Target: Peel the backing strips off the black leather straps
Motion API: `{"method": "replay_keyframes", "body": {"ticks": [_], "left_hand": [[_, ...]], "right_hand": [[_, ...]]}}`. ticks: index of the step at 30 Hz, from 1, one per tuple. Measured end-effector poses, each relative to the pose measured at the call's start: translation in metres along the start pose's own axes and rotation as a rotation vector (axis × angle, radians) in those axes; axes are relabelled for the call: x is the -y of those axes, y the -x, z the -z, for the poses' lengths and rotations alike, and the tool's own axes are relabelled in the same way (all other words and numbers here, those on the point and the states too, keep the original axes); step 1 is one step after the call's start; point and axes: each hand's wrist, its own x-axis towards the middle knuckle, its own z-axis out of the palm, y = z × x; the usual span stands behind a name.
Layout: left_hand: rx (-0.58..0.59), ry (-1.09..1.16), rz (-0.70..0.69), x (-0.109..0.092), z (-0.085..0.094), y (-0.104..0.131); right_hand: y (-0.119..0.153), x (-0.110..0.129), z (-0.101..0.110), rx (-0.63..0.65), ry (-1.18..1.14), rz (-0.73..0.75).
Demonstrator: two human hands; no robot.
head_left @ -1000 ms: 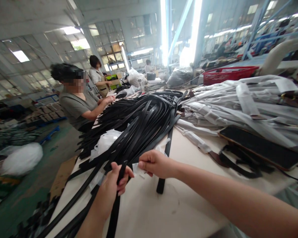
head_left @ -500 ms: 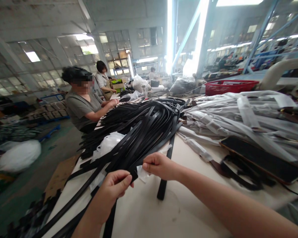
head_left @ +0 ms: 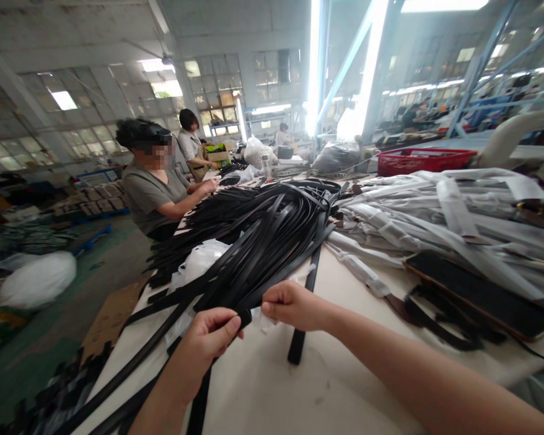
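Between thumb and fingers, my left hand (head_left: 214, 331) pinches the end of a black strap (head_left: 245, 318) that looks like a belt. A small piece of thin white plastic (head_left: 259, 316) is pinched in my right hand (head_left: 286, 303), close beside that strap end. Whether the plastic touches the strap I cannot tell. Just beyond both hands lies a large heap of black straps (head_left: 272, 235), with crumpled white plastic (head_left: 204, 260) at its left side. One strap end (head_left: 295, 349) lies flat on the table below my right wrist.
White-wrapped straps (head_left: 403, 211) are piled at the right, near a long dark padded board (head_left: 480, 290) and a dark strap loop (head_left: 439, 320). A red basket (head_left: 426, 162) stands behind them. One co-worker (head_left: 154, 187) works at the table's left side, another (head_left: 193, 145) farther back.
The strap end in my left hand has turned slightly, and less of the white plastic shows between my hands. Both hands stay in nearly the same place.
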Motion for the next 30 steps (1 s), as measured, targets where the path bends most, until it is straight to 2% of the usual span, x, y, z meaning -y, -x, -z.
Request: {"method": "replay_keyframes", "body": {"ticks": [7, 11, 15, 20, 25, 28, 30], "left_hand": [[0.014, -0.122, -0.005, -0.003, -0.002, 0.001], [0.053, -0.294, -0.016, -0.009, -0.006, 0.005], [0.15, -0.411, -0.03, -0.012, -0.01, 0.006], [0.268, -0.431, 0.068, -0.008, -0.006, 0.009], [0.432, -0.424, 0.166, -0.017, 0.007, 0.028], [0.419, -0.4, 0.227, -0.024, 0.008, 0.043], [0.369, -0.429, 0.234, -0.024, 0.004, 0.053]], "right_hand": [[-0.001, -0.001, -0.002, -0.006, 0.014, 0.0], [0.001, 0.001, -0.002, -0.014, 0.079, -0.01], [0.005, 0.006, -0.002, 0.113, 0.145, -0.094], [0.008, 0.011, -0.002, 0.327, 0.101, -0.162], [0.008, 0.009, 0.003, 0.392, 0.117, -0.18], [0.008, 0.012, 0.006, 0.41, 0.189, -0.107], [0.01, 0.017, 0.005, 0.435, 0.231, -0.048]]}}
